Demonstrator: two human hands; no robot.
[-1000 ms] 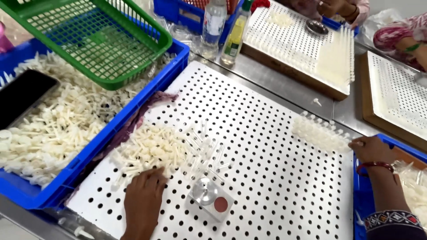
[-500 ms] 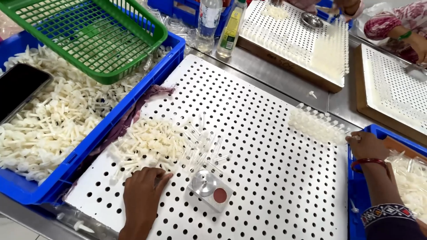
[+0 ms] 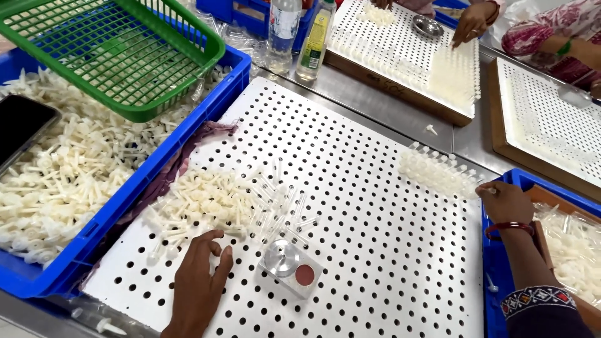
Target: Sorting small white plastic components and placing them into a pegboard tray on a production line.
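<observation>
A white perforated board [image 3: 375, 206] lies in front of me. My left hand [image 3: 200, 278] rests flat on it, fingers spread, its tips at the near edge of a pile of small white plastic plungers [image 3: 203, 203] and clear tubes [image 3: 278, 209]. A small metal block with a round recess and a red disc [image 3: 291, 266] sits just right of that hand. My right hand [image 3: 504, 200] is at the board's right edge, fingers pinched on a small white piece beside a row of assembled white pieces [image 3: 438, 172] standing in the holes.
A blue crate [image 3: 94, 231] of white plungers sits at left with a green basket [image 3: 119, 50] on it and a dark phone [image 3: 22, 125]. Two bottles [image 3: 297, 34] stand behind. Other people's hands [image 3: 472, 22] work at another board [image 3: 407, 56]. A blue bin [image 3: 501, 181] is at right.
My left hand has opened its fingers and reached slightly toward the pile. My right hand stays at the right edge by the row. The view has shifted a little.
</observation>
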